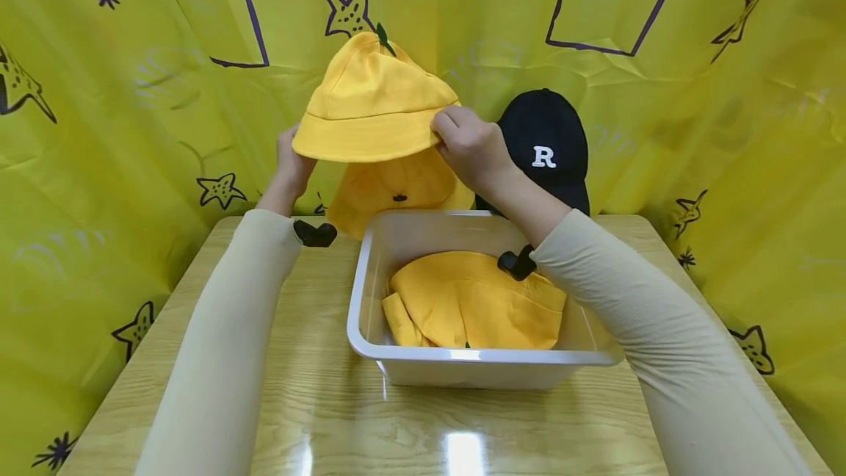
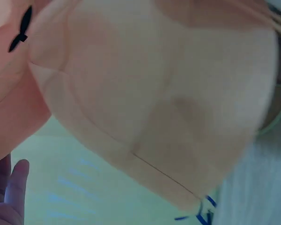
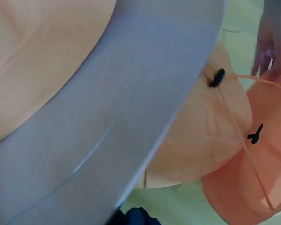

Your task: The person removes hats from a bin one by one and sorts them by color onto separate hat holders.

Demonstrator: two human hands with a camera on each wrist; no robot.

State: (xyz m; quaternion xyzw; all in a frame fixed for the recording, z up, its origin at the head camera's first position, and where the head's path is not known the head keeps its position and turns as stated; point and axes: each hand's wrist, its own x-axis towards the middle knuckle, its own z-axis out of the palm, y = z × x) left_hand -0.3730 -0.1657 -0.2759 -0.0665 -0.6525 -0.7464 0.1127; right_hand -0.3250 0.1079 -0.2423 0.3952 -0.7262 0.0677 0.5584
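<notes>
"So, how's the hold?"
"My right hand [image 1: 471, 144] pinches the edge of the yellow hat [image 1: 377, 94], above the tabletop [image 1: 297, 358]; whether my left hand [image 1: 293, 166] grips, I can't tell."
"Keep both sides level."

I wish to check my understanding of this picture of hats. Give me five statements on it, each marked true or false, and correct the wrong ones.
1. The right hand grips the brim of a raised yellow hat. True.
2. A black cap stands behind the white bin. True.
3. The cap bears the letter B. False: it bears a white R.
4. The bin contains nothing. False: yellow fabric lies inside.
5. The raised hat has a green leaf on top. True.
</notes>
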